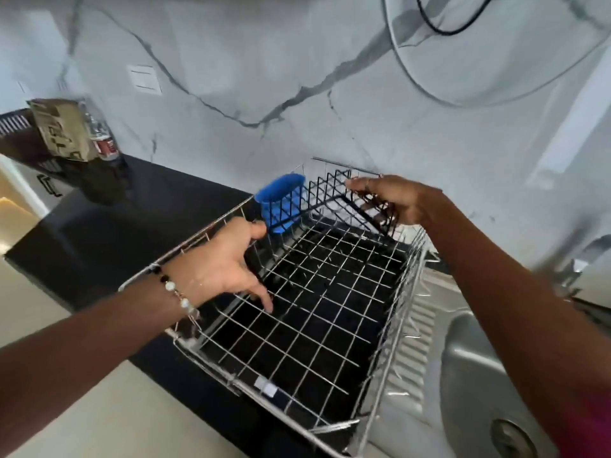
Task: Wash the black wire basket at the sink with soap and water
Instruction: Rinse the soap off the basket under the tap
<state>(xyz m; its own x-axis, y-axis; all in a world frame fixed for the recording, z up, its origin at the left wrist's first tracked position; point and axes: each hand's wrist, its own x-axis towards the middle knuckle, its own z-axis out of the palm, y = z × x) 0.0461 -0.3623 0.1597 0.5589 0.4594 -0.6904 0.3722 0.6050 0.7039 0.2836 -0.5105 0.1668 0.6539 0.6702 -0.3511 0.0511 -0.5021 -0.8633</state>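
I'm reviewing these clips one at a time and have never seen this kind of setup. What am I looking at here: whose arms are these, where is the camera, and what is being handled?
There is no machine: a person works with bare hands, and the single picture comes from a wide-angle camera worn on their head, looking forward and down. That is why both arms reach in from the bottom edge.

On the dark counter sits a large silver wire dish rack, beside a steel sink at the lower right. The right hand has its fingers curled around a smaller black wire basket at the rack's far end. The left hand, with a beaded bracelet at the wrist, is spread open over the rack's left rim. A blue plastic holder sits at the far corner. A brown bag and a bottle stand far left, blurred.
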